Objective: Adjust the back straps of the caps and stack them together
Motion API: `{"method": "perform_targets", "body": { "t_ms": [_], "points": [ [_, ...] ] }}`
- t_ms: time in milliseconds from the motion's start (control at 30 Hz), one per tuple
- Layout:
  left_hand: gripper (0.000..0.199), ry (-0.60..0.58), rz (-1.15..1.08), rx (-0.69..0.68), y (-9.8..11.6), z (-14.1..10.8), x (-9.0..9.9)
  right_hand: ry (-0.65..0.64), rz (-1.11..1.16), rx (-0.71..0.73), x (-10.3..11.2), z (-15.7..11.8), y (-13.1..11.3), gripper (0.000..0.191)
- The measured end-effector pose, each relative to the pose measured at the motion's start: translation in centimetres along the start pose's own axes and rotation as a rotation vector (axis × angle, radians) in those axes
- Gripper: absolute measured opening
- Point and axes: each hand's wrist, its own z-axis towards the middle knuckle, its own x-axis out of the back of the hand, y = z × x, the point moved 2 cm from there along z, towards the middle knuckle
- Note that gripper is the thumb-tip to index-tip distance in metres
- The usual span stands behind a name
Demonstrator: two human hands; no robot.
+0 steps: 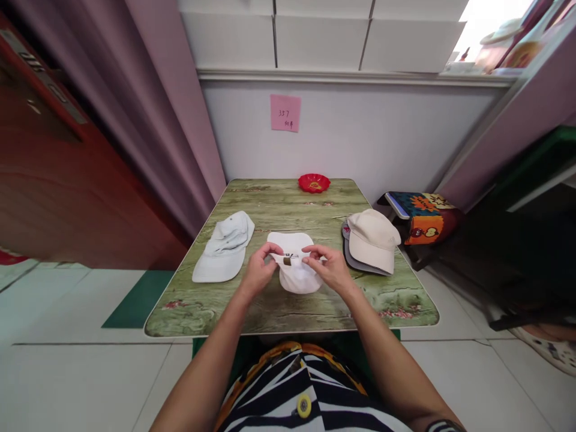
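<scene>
A white baseball cap point(300, 281) is at the middle of the table, its brim pointing away from me and its rounded crown toward me. My left hand point(261, 269) pinches the left part of the cap's edge, near a small dark label. On the other side, my right hand point(330, 267) has its thumb and fingers closed on the right part of the edge. A pale blue-white cap point(225, 249) lies flattened to the left. To the right, a cream cap point(373, 237) rests on top of a grey cap point(357, 264), which is mostly hidden.
The green wood-patterned table point(279, 207) stands against a white wall bearing a pink note point(285, 113). A red scalloped dish point(314, 183) sits at its back edge. Right of the table is a stool with a colourful cover point(425, 216). A purple curtain point(175, 108) hangs at left.
</scene>
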Motion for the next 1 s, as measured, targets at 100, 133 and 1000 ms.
{"method": "perform_targets", "body": {
  "t_ms": [100, 133, 1000],
  "points": [
    [0.020, -0.011, 0.082, -0.078, 1.9, -0.6, -0.2, 0.090, 0.000, -0.004, -0.3, 0.0, -0.1, 0.018],
    [0.022, -0.019, 0.095, -0.098, 2.5, -0.8, -0.4, 0.108, 0.036, -0.025, -0.3, 0.0, 0.1, 0.018],
    [0.028, -0.176, -0.348, 0.072, 3.8, -1.1, -2.0, -0.014, 0.633, -0.326, -1.8, 0.0, -1.6, 0.028]
  ]
}}
